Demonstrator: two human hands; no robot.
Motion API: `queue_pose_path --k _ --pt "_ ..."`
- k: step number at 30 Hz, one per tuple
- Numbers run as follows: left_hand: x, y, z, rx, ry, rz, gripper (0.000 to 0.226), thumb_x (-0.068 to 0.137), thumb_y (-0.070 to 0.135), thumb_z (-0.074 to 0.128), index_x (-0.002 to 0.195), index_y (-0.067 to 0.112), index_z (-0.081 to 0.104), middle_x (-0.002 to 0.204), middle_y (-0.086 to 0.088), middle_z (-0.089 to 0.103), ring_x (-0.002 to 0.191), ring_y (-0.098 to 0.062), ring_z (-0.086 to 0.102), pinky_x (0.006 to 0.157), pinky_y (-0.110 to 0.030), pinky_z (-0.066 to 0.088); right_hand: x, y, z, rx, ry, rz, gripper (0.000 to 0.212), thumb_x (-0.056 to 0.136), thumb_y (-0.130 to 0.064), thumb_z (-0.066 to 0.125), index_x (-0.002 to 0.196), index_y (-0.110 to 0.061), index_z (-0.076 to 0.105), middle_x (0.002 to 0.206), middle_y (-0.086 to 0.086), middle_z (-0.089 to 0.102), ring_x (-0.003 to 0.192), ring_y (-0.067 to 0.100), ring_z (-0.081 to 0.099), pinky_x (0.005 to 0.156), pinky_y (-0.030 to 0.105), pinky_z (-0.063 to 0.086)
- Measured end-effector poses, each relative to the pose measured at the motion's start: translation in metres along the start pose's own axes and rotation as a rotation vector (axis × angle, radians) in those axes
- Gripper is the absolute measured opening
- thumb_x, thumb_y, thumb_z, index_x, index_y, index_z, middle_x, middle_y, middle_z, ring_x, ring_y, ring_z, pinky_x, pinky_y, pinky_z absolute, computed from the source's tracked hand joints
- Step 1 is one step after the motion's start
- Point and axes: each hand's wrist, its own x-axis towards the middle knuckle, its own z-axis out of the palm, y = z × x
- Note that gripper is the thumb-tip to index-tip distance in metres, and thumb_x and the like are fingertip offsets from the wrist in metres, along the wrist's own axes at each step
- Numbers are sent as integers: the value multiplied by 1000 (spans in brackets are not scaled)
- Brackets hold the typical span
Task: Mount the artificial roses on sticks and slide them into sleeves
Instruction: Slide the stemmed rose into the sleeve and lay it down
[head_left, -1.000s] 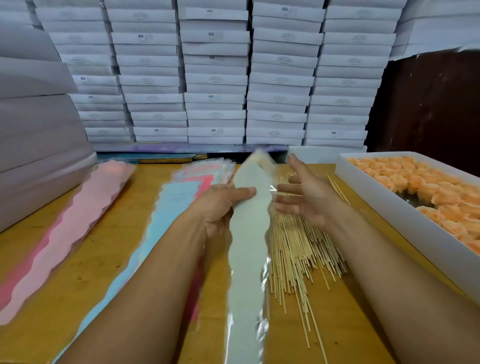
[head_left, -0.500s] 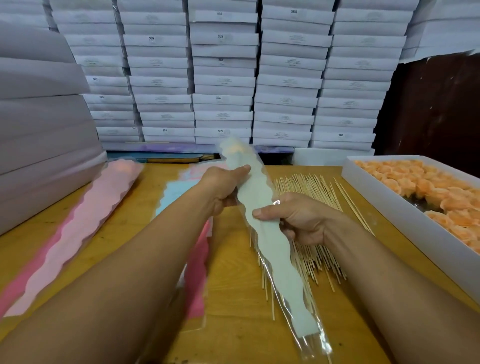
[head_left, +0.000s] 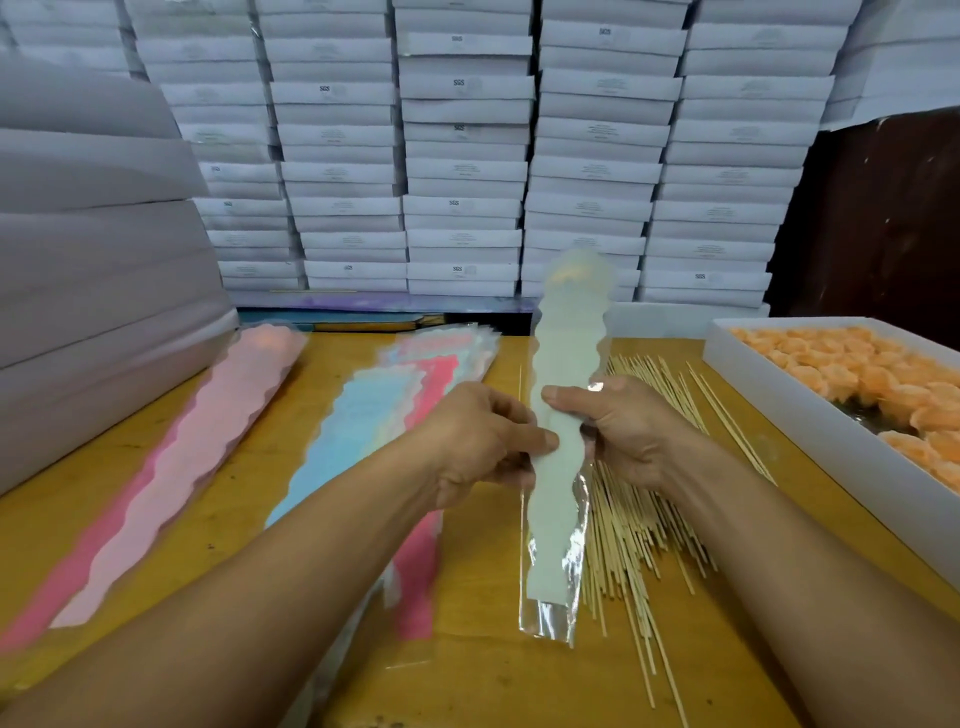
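Both hands pinch one pale green sleeve (head_left: 558, 467) at mid-frame: left hand (head_left: 483, 436) has thumb and curled fingers nipping its left edge, right hand (head_left: 623, 431) lays its thumb across the front with fingers curled behind. Sleeve held off the table (head_left: 493, 675), wide scalloped end up toward the top centre, narrow clear plastic tail hanging toward the bottom. Opposed grips on the two edges look like a way to rub the layers apart and open the mouth, my read, not certain. Something pale orange seems to sit inside the top end, too blurred to call. Loose sticks (head_left: 644, 509) lie fanned under and right of the right hand, close for the next pick. Box of orange roses (head_left: 857, 384) sits at the right edge of the frame, within the right arm's reach. Spare sleeves are staged left: a blue and pink stack (head_left: 384, 410) just beside the left forearm, a pink stack (head_left: 208, 441) further toward the left edge. White boxes (head_left: 462, 156) stacked across the whole top of the frame, behind the table. Can't tell from here whether a stick is in the held sleeve.
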Motion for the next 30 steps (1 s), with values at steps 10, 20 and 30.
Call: queue_pose_path --k 10,20,30 --pt "-13 8 -65 14 237 72 18 82 -7 72 87 5 60 63 -7 62 49 -16 57 46 -23 51 -1 -5 -5 -46 -56 44 49 98 -46 56 104 0 71 74 12 71 54 14 59 43 23 45" --pt "-34 -4 -211 131 503 -31 16 84 -7 69 87 7 61 77 -14 55 61 -21 51 53 -26 54 0 -2 -4 -171 -85 76 34 101 -32 57 109 -1 69 73 10 70 55 14 59 45 24 46" --pt "-51 -42 -273 160 613 -209 17 87 -7 67 103 -5 63 76 -12 51 61 -22 45 43 -22 49 2 1 -6 -194 -99 76 29 100 -28 58 108 -1 69 74 10 72 54 14 60 43 24 46"
